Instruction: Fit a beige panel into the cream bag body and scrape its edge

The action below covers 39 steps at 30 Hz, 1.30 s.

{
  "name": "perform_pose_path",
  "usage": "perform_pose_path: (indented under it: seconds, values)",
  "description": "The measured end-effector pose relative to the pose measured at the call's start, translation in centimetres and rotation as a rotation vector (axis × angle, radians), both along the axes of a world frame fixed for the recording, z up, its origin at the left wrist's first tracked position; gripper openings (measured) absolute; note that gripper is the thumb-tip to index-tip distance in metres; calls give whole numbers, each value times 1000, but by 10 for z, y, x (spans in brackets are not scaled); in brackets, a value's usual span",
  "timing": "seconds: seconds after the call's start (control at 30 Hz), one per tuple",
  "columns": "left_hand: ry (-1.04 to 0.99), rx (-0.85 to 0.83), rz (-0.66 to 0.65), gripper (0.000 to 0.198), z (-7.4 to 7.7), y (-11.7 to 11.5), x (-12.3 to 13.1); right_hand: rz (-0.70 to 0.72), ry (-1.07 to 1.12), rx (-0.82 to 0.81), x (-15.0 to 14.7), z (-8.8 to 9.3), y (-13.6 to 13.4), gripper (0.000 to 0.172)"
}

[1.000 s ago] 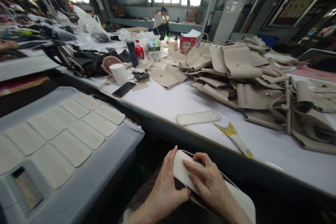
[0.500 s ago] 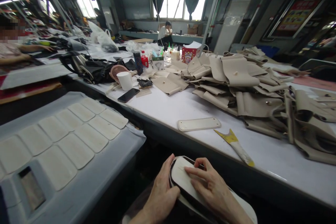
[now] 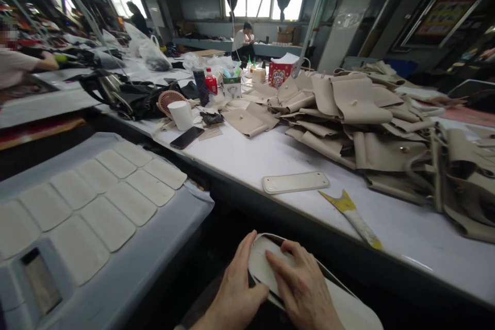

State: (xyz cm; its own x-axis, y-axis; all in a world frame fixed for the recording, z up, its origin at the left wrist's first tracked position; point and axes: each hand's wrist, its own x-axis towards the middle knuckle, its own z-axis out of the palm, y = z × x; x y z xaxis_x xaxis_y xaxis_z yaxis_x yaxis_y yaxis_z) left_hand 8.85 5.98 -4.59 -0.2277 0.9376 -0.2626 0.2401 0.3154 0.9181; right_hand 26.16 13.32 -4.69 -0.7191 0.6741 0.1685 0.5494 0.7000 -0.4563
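The left hand [image 3: 237, 287] slants up from its forearm, fingers extended close together and thumb angled inward, while just beside it the right hand [image 3: 303, 286] arches palm-down, fingers bent and reaching leftward.

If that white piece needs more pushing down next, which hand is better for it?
Probably the right hand: its fingers lie on top of the white piece. The left hand curves around one end, so it seems better placed for holding.

Held piece [image 3: 344, 296]: off-white, dark band. Table [image 3: 232, 162]: white. Notched tool [image 3: 351, 212]: yellow and whitish. Folded pieces [image 3: 359, 100]: beige. Fan [image 3: 169, 99]: pink. Box [image 3: 284, 71]: red, patterned.
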Motion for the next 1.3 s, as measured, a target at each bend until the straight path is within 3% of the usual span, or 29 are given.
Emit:
perform_pose_path:
  seconds: [0.1, 0.27, 0.43, 0.53, 0.73, 1.0, 1.17, 1.3]
  values:
    - [-194, 47, 13, 85, -9, -2, -10, -62, 34, 29, -5, -4, -1, 41]
    - [-558, 27, 34, 48, -27, 13, -33, -88, 19, 31, -6, 1, -3, 41]
    - [-940, -129, -5, 54, -47, 38, -29, -124, -8, -22, -7, 7, -7, 36]
    - [-1115, -195, -6, 60, -50, 41, -21, -137, -27, -69, -9, 10, -7, 34]
    - [-1176, -206, -22, 63, -43, 31, -20, -158, 2, -98, -9, 9, -6, 34]
    - [-1233, -289, -87, 65, -51, 33, -21, -159, -29, -102, -12, 9, -6, 33]
    - [-1163, -263, -41, 66, -52, 31, -24, -164, -18, -88, -13, 9, -8, 33]
    - [-1138, -391, -66, 72, -57, 36, -31, -158, -32, -77, -13, 12, -9, 33]
